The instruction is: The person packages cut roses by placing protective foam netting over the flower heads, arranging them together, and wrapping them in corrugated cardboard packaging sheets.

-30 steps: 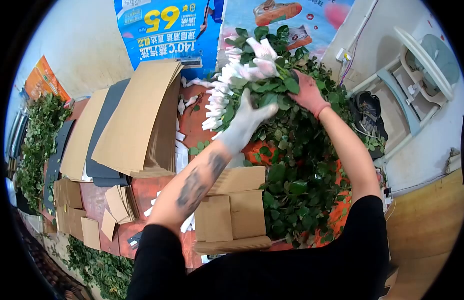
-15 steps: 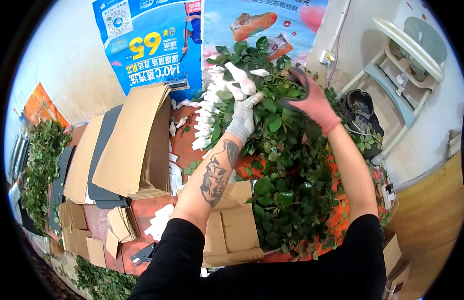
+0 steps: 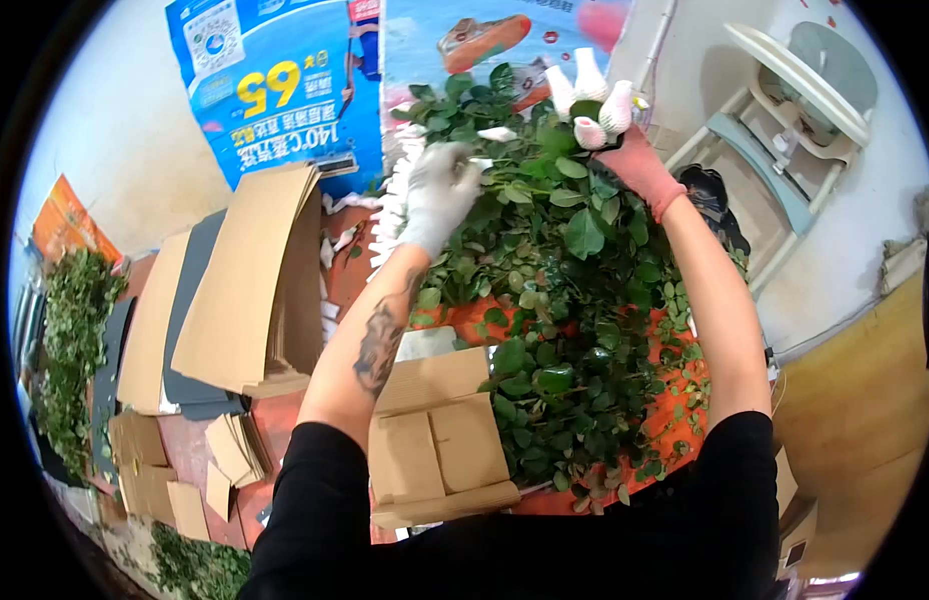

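Observation:
My right hand (image 3: 639, 170), in a pinkish-red glove with a dark palm, is closed around the stems of several roses (image 3: 616, 108), their pale heads in white net sleeves, above the leaves at the back right. My left hand (image 3: 442, 190), in a pale grey glove, has its fingers curled at the left edge of the leafy stems (image 3: 584, 235); what they hold, if anything, I cannot make out. Beside it runs a row of white sleeves (image 3: 388, 215). One white-sleeved bud (image 3: 497, 134) lies on the leaves between my hands.
A tall stack of cardboard sheets (image 3: 239, 285) stands to the left on the red table. A folded cardboard piece (image 3: 439, 440) lies near my body. More greenery (image 3: 79, 350) is at the far left, and a high chair (image 3: 774, 150) stands at the right.
The sleeved roses that were by my left hand are now in my right hand, raised at the back right. My left hand has shifted left and curled; the view has shifted slightly.

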### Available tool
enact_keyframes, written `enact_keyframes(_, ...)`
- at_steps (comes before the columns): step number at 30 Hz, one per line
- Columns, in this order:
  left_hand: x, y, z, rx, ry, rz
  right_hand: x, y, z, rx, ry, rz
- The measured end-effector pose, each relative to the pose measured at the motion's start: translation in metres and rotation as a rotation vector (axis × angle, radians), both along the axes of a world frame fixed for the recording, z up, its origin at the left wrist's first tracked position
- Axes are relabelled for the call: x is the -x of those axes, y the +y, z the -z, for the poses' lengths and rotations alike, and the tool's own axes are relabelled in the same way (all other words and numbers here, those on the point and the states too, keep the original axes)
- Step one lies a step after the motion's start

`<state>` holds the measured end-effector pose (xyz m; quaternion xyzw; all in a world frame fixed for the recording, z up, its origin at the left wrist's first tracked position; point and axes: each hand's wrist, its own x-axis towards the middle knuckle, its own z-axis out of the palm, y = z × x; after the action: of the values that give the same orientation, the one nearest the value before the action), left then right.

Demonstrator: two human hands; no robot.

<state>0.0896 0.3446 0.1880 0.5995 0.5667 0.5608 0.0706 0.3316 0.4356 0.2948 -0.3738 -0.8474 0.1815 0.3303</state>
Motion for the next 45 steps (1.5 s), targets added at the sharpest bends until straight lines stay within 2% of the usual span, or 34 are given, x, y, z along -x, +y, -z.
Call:
enact_keyframes(1,-0.01,-0.012,0.006,0.056,-0.182,0.121,-0.02,0.003,-0.009,0.039,0.08,0.057)
enact_keyframes(2,-0.017,-0.013,0.019,0.212,-0.074,0.176,-0.031,0.011,-0.009,0.04,0.161,-0.009)
enact_keyframes(3,-0.022,-0.01,0.036,0.367,0.039,0.228,-0.042,0.021,-0.006,-0.011,0.168,0.078)
enact_keyframes(5,-0.044,-0.029,0.03,0.906,-0.042,0.534,-0.054,0.018,-0.007,-0.035,0.257,0.086)
enact_keyframes(7,-0.058,-0.009,0.057,0.636,-0.391,0.758,-0.062,0.022,-0.003,-0.023,0.296,0.052)
enact_keyframes(9,-0.079,0.011,0.039,0.178,-0.548,0.554,-0.069,0.017,0.0,-0.003,0.338,0.02)
enact_keyframes(10,-0.085,0.008,0.011,0.095,-0.649,0.636,-0.071,0.012,-0.001,0.007,0.24,-0.003)
enact_keyframes(11,-0.088,0.025,0.007,-0.063,-0.691,0.67,-0.074,0.008,-0.006,0.013,0.143,-0.026)
enact_keyframes(12,-0.089,0.039,0.004,0.008,-0.872,0.828,-0.078,0.007,-0.015,0.02,0.1,-0.028)
enact_keyframes(13,-0.094,0.045,-0.004,-0.002,-0.87,0.926,-0.073,0.008,0.005,-0.026,0.013,0.014)
enact_keyframes(15,-0.104,0.057,-0.02,-0.009,-0.862,1.125,-0.075,0.01,-0.001,0.013,0.084,-0.084)
enact_keyframes(17,-0.128,0.045,-0.047,-0.002,-0.495,0.999,-0.071,-0.008,-0.013,0.089,0.029,-0.07)
enact_keyframes(18,-0.141,0.032,-0.061,0.079,-0.612,1.038,-0.069,-0.014,-0.015,0.094,0.052,-0.09)
enact_keyframes(19,-0.148,0.033,-0.069,0.058,-0.45,0.934,-0.069,-0.017,-0.017,0.101,0.073,-0.114)
enact_keyframes(21,-0.153,0.044,-0.076,0.179,-0.257,0.768,-0.077,-0.008,-0.017,0.019,0.037,-0.104)
enact_keyframes(22,-0.16,0.042,-0.078,0.177,-0.246,0.77,-0.081,-0.011,-0.023,-0.046,-0.156,-0.073)
enact_keyframes(23,-0.169,0.039,-0.078,0.07,-0.478,0.797,-0.084,-0.012,-0.027,-0.111,-0.346,-0.039)
enact_keyframes(24,-0.178,0.037,-0.079,-0.039,-0.713,0.819,-0.085,-0.011,-0.02,-0.356,-0.372,-0.032)
enact_keyframes(25,-0.184,0.033,-0.084,-0.1,-0.746,0.84,-0.084,-0.029,-0.025,-0.257,-0.36,0.056)
enact_keyframes(27,-0.192,0.047,-0.08,-0.118,-0.706,0.602,-0.075,-0.053,-0.044,-0.229,-0.704,0.363)
enact_keyframes(28,-0.192,0.049,-0.085,-0.049,-0.773,0.65,-0.08,-0.056,-0.039,-0.233,-0.706,0.367)
enact_keyframes(30,-0.189,0.037,-0.095,-0.001,-0.894,0.736,-0.088,-0.063,-0.015,-0.465,-0.33,0.595)
enact_keyframes(33,-0.198,0.03,-0.103,0.148,-0.936,0.696,-0.084,-0.062,0.024,-0.513,-0.277,0.461)
enact_keyframes(34,-0.201,0.035,-0.103,0.099,-0.761,0.695,-0.076,-0.068,0.026,-0.387,-0.296,0.501)
enact_keyframes(35,-0.2,0.038,-0.1,0.102,-0.587,0.829,-0.077,-0.064,0.028,-0.375,-0.29,0.509)
enact_keyframes(37,-0.195,0.038,-0.103,0.03,-0.187,1.019,-0.08,-0.037,0.03,-0.327,-0.027,0.548)
enact_keyframes(38,-0.197,0.036,-0.109,0.04,-0.062,1.082,-0.089,-0.031,0.038,-0.564,-0.041,0.561)
enact_keyframes(39,-0.202,0.029,-0.108,-0.021,-0.046,1.047,-0.098,-0.025,0.047,-0.808,-0.056,0.601)
enact_keyframes(41,-0.203,0.029,-0.121,-0.118,0.35,0.885,-0.11,-0.007,0.044,-0.556,0.127,0.451)
enact_keyframes(43,-0.199,0.036,-0.121,-0.267,0.61,0.624,-0.132,0.006,0.037,-0.413,0.293,0.455)
enact_keyframes(44,-0.193,0.027,-0.124,-0.137,0.635,0.544,-0.168,0.046,0.04,-0.53,0.182,0.588)
enact_keyframes(45,-0.18,0.002,-0.131,-0.1,0.596,0.5,-0.199,0.03,0.018,-0.532,0.189,0.593)
